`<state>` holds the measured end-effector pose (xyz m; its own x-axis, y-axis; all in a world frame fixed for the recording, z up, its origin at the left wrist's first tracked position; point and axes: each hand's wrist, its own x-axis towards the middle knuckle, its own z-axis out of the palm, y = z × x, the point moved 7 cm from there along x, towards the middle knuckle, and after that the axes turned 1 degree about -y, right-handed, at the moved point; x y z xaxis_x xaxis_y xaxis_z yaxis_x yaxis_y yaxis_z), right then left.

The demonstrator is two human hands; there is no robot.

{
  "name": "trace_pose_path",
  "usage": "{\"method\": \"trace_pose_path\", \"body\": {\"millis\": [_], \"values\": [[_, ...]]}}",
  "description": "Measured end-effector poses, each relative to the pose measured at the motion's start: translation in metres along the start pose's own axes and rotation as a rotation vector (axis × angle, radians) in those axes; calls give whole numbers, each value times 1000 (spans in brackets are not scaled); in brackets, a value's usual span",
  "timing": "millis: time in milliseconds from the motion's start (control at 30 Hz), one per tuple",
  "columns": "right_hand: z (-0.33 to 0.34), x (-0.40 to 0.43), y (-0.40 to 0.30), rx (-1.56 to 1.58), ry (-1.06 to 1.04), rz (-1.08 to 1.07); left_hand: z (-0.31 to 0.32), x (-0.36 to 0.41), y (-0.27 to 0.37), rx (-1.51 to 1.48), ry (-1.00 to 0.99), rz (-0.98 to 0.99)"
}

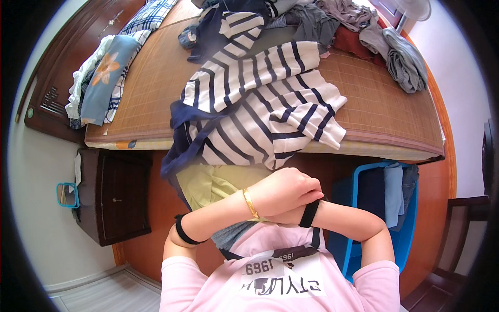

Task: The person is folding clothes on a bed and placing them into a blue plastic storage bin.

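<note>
My left hand (292, 187) crosses over to my right wrist, its fingers pinching the edge of a black elastic band (310, 213) there. Mostly covered by it, my right hand (287, 215) shows only a small part near the wrist, and its fingers are hidden. A gold bracelet (250, 203) circles my left wrist, and another black band (183, 230) sits near my left elbow. Just ahead, a white knit top with navy stripes (249, 121) lies crumpled on the bed, partly over its front edge. Yellow-green fabric (206, 181) shows beneath it, close to my arms.
A woven mat (382, 113) covers the bed. Heaped clothes (312, 19) lie at the back, grey garments (405, 62) at right, folded textiles (105, 74) at left. A blue plastic bin (409, 241) holding folded clothes stands right; a dark cabinet (122, 195) stands left.
</note>
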<state>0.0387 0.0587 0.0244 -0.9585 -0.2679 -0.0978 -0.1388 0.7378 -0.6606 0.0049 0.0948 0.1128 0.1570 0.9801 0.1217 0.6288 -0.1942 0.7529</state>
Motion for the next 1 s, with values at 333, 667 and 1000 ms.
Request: {"method": "trace_pose_path", "body": {"millis": [333,667,1000], "values": [[4,5,-30,9,-384,38,16,10,-34,-108,42,-125],[-5,6,-41,106,-339,26,73,9,-82,-867,-137,-474],[0,7,-45,44,-454,-59,130,0,-88,-1497,-231,-737]]}}
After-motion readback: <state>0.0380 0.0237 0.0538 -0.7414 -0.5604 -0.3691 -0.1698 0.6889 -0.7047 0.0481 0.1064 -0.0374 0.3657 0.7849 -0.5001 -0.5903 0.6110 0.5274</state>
